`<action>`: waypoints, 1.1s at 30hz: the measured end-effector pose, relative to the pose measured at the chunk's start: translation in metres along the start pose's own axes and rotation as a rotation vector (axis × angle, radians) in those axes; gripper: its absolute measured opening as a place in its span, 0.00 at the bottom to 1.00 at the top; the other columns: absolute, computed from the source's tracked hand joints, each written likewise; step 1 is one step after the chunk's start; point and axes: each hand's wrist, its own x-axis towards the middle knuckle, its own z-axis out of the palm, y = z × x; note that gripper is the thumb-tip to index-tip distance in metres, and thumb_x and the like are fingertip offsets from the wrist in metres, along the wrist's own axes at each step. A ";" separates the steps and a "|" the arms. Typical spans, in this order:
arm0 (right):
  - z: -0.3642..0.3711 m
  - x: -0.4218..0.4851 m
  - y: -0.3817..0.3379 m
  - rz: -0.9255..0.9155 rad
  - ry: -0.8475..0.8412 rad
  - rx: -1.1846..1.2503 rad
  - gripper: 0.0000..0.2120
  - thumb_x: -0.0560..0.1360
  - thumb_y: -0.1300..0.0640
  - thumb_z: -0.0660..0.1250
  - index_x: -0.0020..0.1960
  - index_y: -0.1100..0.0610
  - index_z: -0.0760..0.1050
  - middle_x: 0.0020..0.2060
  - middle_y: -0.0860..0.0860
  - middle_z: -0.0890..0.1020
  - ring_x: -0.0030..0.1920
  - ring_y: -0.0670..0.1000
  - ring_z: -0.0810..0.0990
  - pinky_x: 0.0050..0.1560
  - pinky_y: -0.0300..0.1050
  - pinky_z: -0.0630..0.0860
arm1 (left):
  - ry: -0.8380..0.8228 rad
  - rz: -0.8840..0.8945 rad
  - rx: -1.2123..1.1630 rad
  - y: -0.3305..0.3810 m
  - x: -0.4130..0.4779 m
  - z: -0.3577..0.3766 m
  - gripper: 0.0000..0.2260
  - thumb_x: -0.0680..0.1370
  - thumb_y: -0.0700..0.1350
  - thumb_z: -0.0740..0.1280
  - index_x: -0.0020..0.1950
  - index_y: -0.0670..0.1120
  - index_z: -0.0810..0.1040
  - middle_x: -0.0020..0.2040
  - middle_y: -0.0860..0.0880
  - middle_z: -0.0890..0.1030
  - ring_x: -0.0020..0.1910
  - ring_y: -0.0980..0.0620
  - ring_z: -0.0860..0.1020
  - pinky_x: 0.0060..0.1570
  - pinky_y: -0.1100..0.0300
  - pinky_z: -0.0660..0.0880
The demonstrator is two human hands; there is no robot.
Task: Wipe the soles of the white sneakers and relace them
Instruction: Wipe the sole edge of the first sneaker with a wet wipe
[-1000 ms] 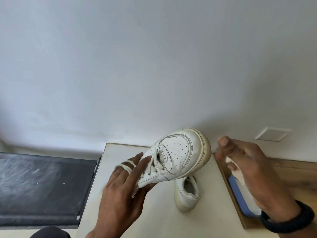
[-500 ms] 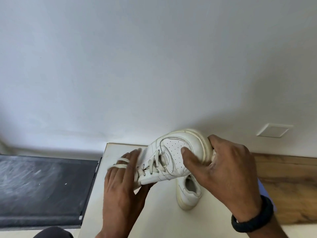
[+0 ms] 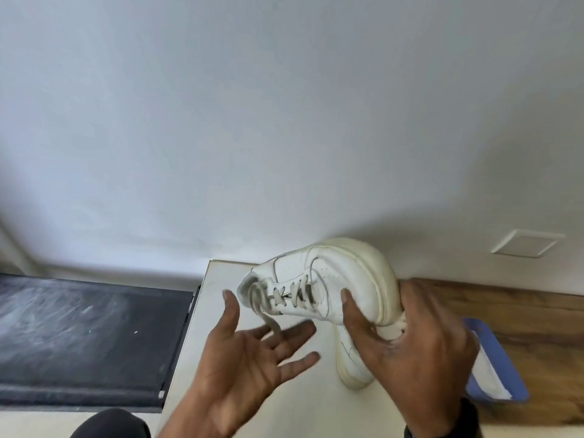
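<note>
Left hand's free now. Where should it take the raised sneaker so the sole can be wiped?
Probably the heel end, coming from the left. The raised sneaker lies tilted, toe up toward the wall, with the right hand already clamped on the toe and sole edge. The open left hand is just below the heel collar, where the loose lace hangs; grip around the collar, avoiding the lace.
</note>
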 end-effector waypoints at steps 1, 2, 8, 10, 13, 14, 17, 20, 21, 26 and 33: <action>0.001 -0.008 -0.002 -0.018 -0.007 0.001 0.24 0.71 0.38 0.72 0.34 0.58 0.74 0.29 0.51 0.74 0.27 0.52 0.70 0.31 0.40 0.63 | -0.016 0.044 -0.024 -0.005 0.000 0.008 0.43 0.73 0.70 0.66 0.71 0.34 0.71 0.67 0.31 0.79 0.64 0.32 0.81 0.61 0.26 0.75; 0.002 -0.017 -0.004 -0.032 -0.018 0.006 0.23 0.70 0.38 0.73 0.34 0.58 0.75 0.29 0.52 0.75 0.27 0.54 0.72 0.30 0.42 0.66 | -0.013 0.083 -0.042 -0.009 -0.001 0.015 0.41 0.72 0.68 0.69 0.71 0.36 0.73 0.66 0.33 0.81 0.63 0.33 0.82 0.60 0.24 0.74; 0.005 -0.070 -0.025 -0.025 -0.132 0.091 0.23 0.64 0.37 0.78 0.35 0.58 0.80 0.27 0.52 0.75 0.26 0.54 0.72 0.31 0.46 0.75 | 0.201 0.184 0.011 -0.025 -0.002 0.021 0.21 0.76 0.56 0.72 0.60 0.40 0.83 0.46 0.39 0.88 0.39 0.41 0.88 0.41 0.43 0.83; 0.005 -0.077 -0.026 -0.004 -0.184 0.104 0.25 0.62 0.34 0.78 0.34 0.57 0.80 0.27 0.50 0.74 0.26 0.53 0.72 0.31 0.45 0.75 | 0.222 0.213 0.044 -0.029 0.001 0.016 0.24 0.73 0.57 0.74 0.61 0.40 0.83 0.48 0.39 0.88 0.41 0.42 0.88 0.45 0.45 0.83; 0.002 -0.080 -0.022 0.009 -0.291 0.120 0.26 0.62 0.31 0.75 0.37 0.55 0.80 0.29 0.48 0.75 0.27 0.51 0.74 0.33 0.42 0.75 | 0.218 0.259 0.073 -0.030 0.007 0.010 0.29 0.70 0.58 0.76 0.65 0.42 0.83 0.54 0.39 0.87 0.49 0.41 0.87 0.56 0.41 0.81; 0.000 -0.081 -0.021 0.019 -0.347 0.146 0.27 0.62 0.29 0.73 0.40 0.54 0.80 0.30 0.47 0.75 0.28 0.50 0.75 0.33 0.41 0.75 | 0.216 0.264 0.082 -0.029 0.007 0.010 0.29 0.70 0.58 0.76 0.65 0.43 0.83 0.54 0.40 0.87 0.49 0.42 0.87 0.57 0.41 0.80; -0.015 -0.080 -0.020 0.145 -0.496 0.277 0.22 0.65 0.28 0.67 0.47 0.43 0.77 0.30 0.39 0.74 0.29 0.38 0.74 0.30 0.34 0.74 | 0.196 0.291 0.091 -0.024 0.006 0.008 0.24 0.72 0.56 0.75 0.63 0.45 0.83 0.50 0.42 0.88 0.42 0.45 0.88 0.48 0.47 0.82; -0.026 -0.073 -0.010 0.512 -0.655 0.553 0.13 0.62 0.45 0.64 0.47 0.38 0.72 0.33 0.43 0.77 0.29 0.41 0.75 0.31 0.33 0.71 | 0.192 0.300 0.108 -0.016 0.008 0.003 0.23 0.72 0.55 0.76 0.63 0.46 0.84 0.50 0.44 0.88 0.43 0.46 0.88 0.42 0.51 0.83; -0.029 -0.068 -0.006 0.640 -0.718 0.670 0.15 0.62 0.51 0.62 0.47 0.38 0.73 0.34 0.44 0.78 0.30 0.41 0.74 0.31 0.37 0.71 | 0.192 0.302 0.126 -0.014 0.008 0.001 0.22 0.73 0.55 0.77 0.64 0.47 0.84 0.51 0.44 0.88 0.43 0.46 0.88 0.42 0.51 0.83; -0.045 -0.051 0.002 0.671 -0.801 0.883 0.20 0.66 0.58 0.58 0.52 0.42 0.79 0.41 0.46 0.81 0.40 0.43 0.78 0.40 0.42 0.73 | 0.194 0.296 0.243 -0.009 0.011 -0.007 0.23 0.74 0.55 0.76 0.66 0.48 0.83 0.55 0.44 0.88 0.52 0.45 0.87 0.48 0.49 0.83; -0.049 -0.049 -0.019 0.192 -0.581 0.722 0.11 0.73 0.62 0.72 0.50 0.47 0.79 0.49 0.40 0.86 0.48 0.42 0.86 0.44 0.38 0.83 | 0.199 0.268 0.259 -0.009 0.013 -0.010 0.20 0.76 0.55 0.74 0.63 0.45 0.84 0.49 0.45 0.88 0.44 0.45 0.87 0.41 0.52 0.83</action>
